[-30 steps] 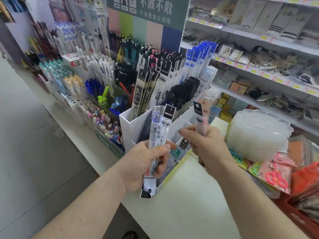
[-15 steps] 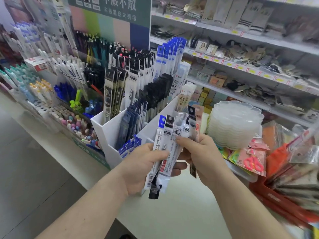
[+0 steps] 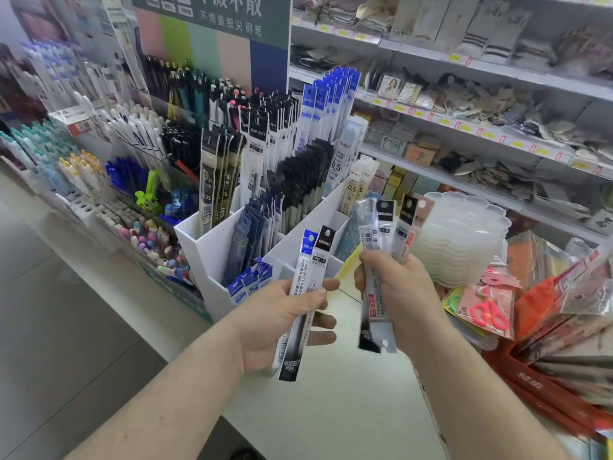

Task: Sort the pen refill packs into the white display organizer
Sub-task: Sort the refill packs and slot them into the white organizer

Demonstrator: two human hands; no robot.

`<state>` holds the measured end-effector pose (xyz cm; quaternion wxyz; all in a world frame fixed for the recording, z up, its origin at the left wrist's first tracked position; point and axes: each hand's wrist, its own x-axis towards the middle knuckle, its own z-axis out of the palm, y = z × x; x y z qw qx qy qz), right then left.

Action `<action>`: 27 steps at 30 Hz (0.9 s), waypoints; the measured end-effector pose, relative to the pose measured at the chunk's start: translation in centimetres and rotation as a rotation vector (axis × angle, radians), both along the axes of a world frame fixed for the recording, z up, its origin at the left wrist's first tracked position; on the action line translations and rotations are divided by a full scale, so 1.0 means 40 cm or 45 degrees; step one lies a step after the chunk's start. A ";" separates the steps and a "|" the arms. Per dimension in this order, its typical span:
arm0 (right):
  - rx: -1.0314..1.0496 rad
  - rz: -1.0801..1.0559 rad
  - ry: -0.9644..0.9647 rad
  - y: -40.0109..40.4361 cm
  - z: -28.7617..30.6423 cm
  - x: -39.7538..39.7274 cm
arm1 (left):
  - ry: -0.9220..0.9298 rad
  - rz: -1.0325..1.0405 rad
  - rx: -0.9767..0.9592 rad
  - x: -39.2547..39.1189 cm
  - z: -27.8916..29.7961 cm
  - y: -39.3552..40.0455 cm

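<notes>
- Here the left hand is closed round two slim refill packs, one with a blue header and one with a black header, thumb across their fronts and both standing nearly upright.
- Beside it and apart, the right hand is clamped on a thicker fan of packs, mostly black-headed with one pinkish one at the outer edge; their lower ends hang below the palm.
- The step in hand looks like matching headers to slots, so the person would do well to read each header before letting go, and to feed one pack at a time.
- Just beyond the hands stands the white display organizer on the counter, its stepped compartments already holding dark blue packs in front and black and blue ones behind.
- The blue-headed pack probably belongs with the tall blue row at the back; sliding it in bottom first, upright, should keep neighbours from tipping.
- Farther off, a stack of clear trays and the goods shelves play no part.
</notes>
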<state>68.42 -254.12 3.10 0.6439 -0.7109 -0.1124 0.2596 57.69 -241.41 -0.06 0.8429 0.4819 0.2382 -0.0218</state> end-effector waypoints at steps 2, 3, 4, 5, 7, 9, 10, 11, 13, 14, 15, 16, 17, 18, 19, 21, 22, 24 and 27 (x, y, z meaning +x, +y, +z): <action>0.029 0.103 -0.033 0.007 0.008 -0.019 | 0.009 -0.003 0.028 0.001 -0.001 -0.002; 0.054 0.173 -0.031 0.014 0.010 -0.032 | -0.003 -0.020 0.033 0.001 -0.001 -0.005; 0.065 0.235 -0.033 0.021 0.008 -0.042 | -0.019 -0.037 0.039 0.000 0.001 -0.008; 0.061 0.276 -0.047 0.028 0.005 -0.049 | -0.031 -0.044 0.050 -0.001 0.002 -0.009; 0.059 0.290 -0.072 0.035 -0.006 -0.049 | -0.030 -0.043 0.067 -0.009 0.005 -0.003; 0.086 0.248 -0.030 0.040 -0.011 -0.043 | -0.013 -0.033 0.063 -0.021 0.003 0.008; 0.114 0.215 0.024 0.042 -0.013 -0.039 | 0.007 0.000 0.083 -0.025 0.005 0.011; 0.146 0.173 0.077 0.045 -0.017 -0.033 | 0.038 0.064 0.159 -0.027 0.005 0.013; 0.164 0.105 0.111 0.050 -0.022 -0.018 | 0.131 0.283 0.443 -0.031 0.003 0.021; 0.152 0.082 0.101 0.051 -0.027 -0.009 | 0.167 0.402 0.551 -0.034 0.004 0.027; 0.138 0.065 0.095 0.050 -0.032 0.002 | 0.179 0.493 0.587 -0.039 0.004 0.036; 0.126 0.053 0.097 0.048 -0.037 0.012 | 0.176 0.555 0.549 -0.046 0.006 0.047; 0.116 0.048 0.104 0.044 -0.041 0.019 | 0.153 0.593 0.469 -0.055 0.008 0.057; 0.110 0.047 0.111 0.040 -0.044 0.024 | 0.121 0.620 0.400 -0.067 0.008 0.065; 0.107 0.047 0.117 0.036 -0.049 0.027 | 0.094 0.646 0.373 -0.078 0.007 0.068; 0.101 0.047 0.120 0.030 -0.056 0.028 | 0.073 0.699 0.441 -0.094 0.000 0.062; 0.099 0.046 0.124 0.029 -0.061 0.027 | 0.066 0.725 0.510 -0.099 -0.002 0.056; 0.098 0.036 0.138 0.029 -0.067 0.023 | 0.001 0.791 0.642 -0.107 -0.010 0.047; 0.108 0.009 0.153 0.030 -0.068 0.018 | -0.080 0.878 0.850 -0.120 -0.025 0.048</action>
